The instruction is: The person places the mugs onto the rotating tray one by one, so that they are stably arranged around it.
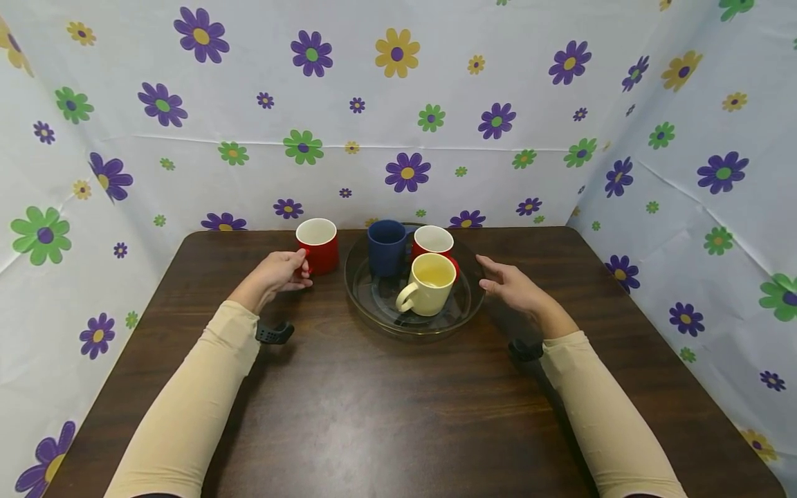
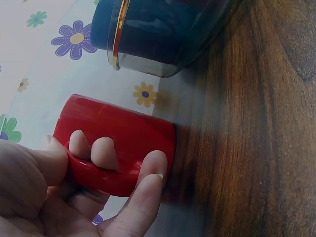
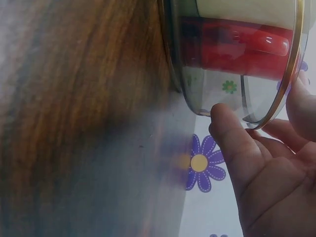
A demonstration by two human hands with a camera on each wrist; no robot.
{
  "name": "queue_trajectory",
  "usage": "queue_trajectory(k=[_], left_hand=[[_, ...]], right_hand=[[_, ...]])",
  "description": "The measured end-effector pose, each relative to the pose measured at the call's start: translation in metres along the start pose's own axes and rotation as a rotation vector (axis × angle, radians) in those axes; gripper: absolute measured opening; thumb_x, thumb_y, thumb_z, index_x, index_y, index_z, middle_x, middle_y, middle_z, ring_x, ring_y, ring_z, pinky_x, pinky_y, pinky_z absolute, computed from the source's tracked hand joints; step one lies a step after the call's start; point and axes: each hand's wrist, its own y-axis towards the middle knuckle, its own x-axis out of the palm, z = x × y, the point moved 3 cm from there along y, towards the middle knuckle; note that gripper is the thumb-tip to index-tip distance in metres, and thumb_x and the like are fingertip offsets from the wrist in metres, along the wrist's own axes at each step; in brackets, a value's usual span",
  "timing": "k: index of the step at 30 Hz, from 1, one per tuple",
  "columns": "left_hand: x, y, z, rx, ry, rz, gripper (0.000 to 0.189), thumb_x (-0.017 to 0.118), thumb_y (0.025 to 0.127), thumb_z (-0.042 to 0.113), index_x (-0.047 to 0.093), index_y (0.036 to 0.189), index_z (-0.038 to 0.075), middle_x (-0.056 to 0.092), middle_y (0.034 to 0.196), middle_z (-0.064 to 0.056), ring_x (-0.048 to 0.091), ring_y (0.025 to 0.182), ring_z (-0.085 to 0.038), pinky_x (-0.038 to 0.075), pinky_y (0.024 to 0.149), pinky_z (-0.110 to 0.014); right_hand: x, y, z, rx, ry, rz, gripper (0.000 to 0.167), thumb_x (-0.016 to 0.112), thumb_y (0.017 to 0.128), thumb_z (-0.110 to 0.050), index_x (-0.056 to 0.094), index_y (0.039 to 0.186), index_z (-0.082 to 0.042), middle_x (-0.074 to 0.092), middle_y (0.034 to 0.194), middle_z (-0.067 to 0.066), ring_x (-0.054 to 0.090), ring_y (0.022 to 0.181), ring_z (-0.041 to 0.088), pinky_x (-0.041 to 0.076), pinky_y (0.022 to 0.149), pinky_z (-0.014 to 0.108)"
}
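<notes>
My left hand (image 1: 280, 273) grips the handle of a red mug (image 1: 324, 257) with a white inside, which stands upright left of a clear glass bowl. In the left wrist view, fingers curl through and around the handle of that red mug (image 2: 118, 128). The bowl (image 1: 373, 315) holds a blue mug (image 1: 386, 252), a second red mug (image 1: 434, 241) and a pale yellow mug (image 1: 429, 290). At the bowl's right side is my right hand (image 1: 513, 285), its fingers loosely extended. In the right wrist view a fingertip meets the glass wall of the bowl (image 3: 197, 101).
Everything stands on a dark wooden table (image 1: 373, 415), near its back edge. White cloth (image 1: 349, 76) printed with flowers hangs behind and along both sides. A dark wrist device (image 1: 274, 333) sits on each forearm.
</notes>
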Motion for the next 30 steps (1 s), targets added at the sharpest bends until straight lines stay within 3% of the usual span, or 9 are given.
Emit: queue_trajectory(k=[4,7,11,16,30], left_hand=[[0.000,-0.001,0.000,0.008,0.020,-0.003,0.044,0.039,0.110,0.039,0.057,0.099,0.001,0.059,0.091,-0.008,0.070,0.093,-0.022,0.057,0.092,-0.035],[0.000,-0.001,0.000,0.012,0.028,-0.001,0.044,0.038,0.110,0.039,0.056,0.098,0.001,0.059,0.090,-0.008,0.071,0.094,-0.023,0.057,0.093,-0.036],[0.000,-0.001,0.000,0.014,0.036,0.003,0.045,0.038,0.110,0.039,0.056,0.099,0.000,0.059,0.091,-0.008,0.070,0.096,-0.025,0.057,0.092,-0.035],[0.000,-0.001,0.000,0.009,0.043,0.000,0.045,0.037,0.110,0.039,0.056,0.101,0.000,0.059,0.092,-0.008,0.070,0.096,-0.024,0.058,0.091,-0.033],[0.000,0.000,0.000,0.007,0.033,-0.016,0.044,0.037,0.110,0.039,0.055,0.100,0.000,0.058,0.089,-0.007,0.070,0.092,-0.021,0.057,0.094,-0.038]], right_hand=[[-0.001,0.002,-0.001,-0.009,-0.023,-0.003,0.064,0.050,0.106,-0.006,0.017,0.161,-0.002,0.008,0.167,0.024,0.050,0.132,0.048,0.040,0.108,0.056],[-0.003,0.003,-0.003,-0.020,-0.042,0.002,0.064,0.049,0.106,-0.004,0.017,0.161,0.000,0.009,0.166,0.025,0.060,0.118,0.049,0.038,0.109,0.058],[-0.004,0.005,-0.004,-0.018,-0.059,0.001,0.062,0.048,0.106,-0.003,0.017,0.160,0.000,0.010,0.166,0.025,0.062,0.117,0.048,0.038,0.110,0.058],[-0.005,0.008,-0.004,-0.012,-0.128,0.016,0.060,0.048,0.107,-0.004,0.020,0.160,0.000,0.014,0.166,0.025,0.067,0.104,0.042,0.032,0.114,0.060],[-0.006,0.014,-0.007,0.022,-0.166,0.059,0.056,0.047,0.107,-0.003,0.027,0.159,-0.001,0.021,0.164,0.025,0.059,0.120,0.050,0.036,0.111,0.061]])
